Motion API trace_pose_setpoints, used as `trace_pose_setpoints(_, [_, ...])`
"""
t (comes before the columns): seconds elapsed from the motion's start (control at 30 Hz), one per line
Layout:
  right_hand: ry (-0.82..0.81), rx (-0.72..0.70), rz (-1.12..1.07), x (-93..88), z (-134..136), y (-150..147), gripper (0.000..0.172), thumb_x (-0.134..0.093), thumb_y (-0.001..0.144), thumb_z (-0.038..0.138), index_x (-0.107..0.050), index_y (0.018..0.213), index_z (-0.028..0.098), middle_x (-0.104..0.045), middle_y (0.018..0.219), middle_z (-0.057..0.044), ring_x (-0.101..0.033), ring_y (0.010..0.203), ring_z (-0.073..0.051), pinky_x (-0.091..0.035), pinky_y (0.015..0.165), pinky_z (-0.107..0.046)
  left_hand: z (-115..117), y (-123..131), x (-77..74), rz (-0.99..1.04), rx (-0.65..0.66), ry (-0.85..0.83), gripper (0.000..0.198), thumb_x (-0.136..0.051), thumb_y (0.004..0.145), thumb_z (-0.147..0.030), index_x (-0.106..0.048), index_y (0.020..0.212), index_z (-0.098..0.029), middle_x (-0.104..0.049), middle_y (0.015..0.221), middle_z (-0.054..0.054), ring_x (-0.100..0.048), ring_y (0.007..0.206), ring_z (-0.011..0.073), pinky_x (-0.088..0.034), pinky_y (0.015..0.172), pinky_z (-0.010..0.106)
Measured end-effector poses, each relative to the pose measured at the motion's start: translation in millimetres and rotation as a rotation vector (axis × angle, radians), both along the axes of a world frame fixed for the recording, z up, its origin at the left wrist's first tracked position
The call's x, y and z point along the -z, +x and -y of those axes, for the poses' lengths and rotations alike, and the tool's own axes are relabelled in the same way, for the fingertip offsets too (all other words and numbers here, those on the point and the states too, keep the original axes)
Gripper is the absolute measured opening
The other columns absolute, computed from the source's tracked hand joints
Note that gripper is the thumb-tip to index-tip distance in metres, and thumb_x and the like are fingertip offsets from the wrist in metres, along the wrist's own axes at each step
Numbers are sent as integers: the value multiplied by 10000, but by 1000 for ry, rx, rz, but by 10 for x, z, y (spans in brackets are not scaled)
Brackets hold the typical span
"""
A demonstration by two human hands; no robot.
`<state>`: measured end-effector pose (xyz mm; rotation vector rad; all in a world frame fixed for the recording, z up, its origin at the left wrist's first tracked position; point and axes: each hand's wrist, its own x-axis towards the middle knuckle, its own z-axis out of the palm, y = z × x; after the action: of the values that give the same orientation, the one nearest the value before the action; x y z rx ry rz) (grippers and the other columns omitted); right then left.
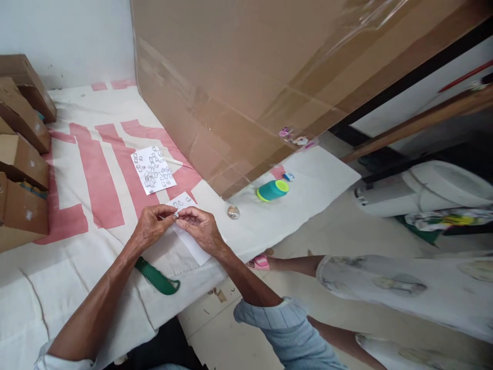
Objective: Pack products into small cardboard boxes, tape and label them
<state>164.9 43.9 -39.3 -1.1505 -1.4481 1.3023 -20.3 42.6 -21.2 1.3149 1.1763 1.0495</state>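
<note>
My left hand [153,226] and my right hand [201,226] meet fingertip to fingertip, both closed in a pinch. A tiny whitish piece [176,215] shows between them, too small to name. Below the hands lies a white paper sheet [197,251] with a few small outlined shapes near its far end, partly covered by my fingers. Just beyond it rests another white sheet [151,172], crowded with small outlined shapes. A green object with a looped end [158,278], perhaps a cutter, lies by my left forearm.
A large taped cardboard box [239,92] stands behind the hands. To the right are a small shiny lump [233,211] and a teal-and-yellow cylinder [272,190]. Open cartons [25,205] line the left side. Another person's legs [296,263] and a white bucket [442,187] are at right.
</note>
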Motion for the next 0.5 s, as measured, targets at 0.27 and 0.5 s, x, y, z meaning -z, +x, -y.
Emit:
trace_pose_setpoints(0.27, [-19,36,-35,14,28,-7,280,-805,792,475,-748,870,212,-727,783,-19,-636,676,-166,-533,662,-311,31,15,-44,-5,6,-53,196,-772,818,-299,-837,942,-163,-849,959,101,-799,885,249,-620,825,333])
trace_pose_setpoints(0.5, [-33,56,-15,-4,21,-28,284,-770,801,489,-724,807,209,-682,691,-7,-605,622,-162,-531,644,-317,41,50,-89,-73,-20,-14,159,-733,813,-200,-825,939,-163,-852,942,93,-815,897,254,-635,816,327])
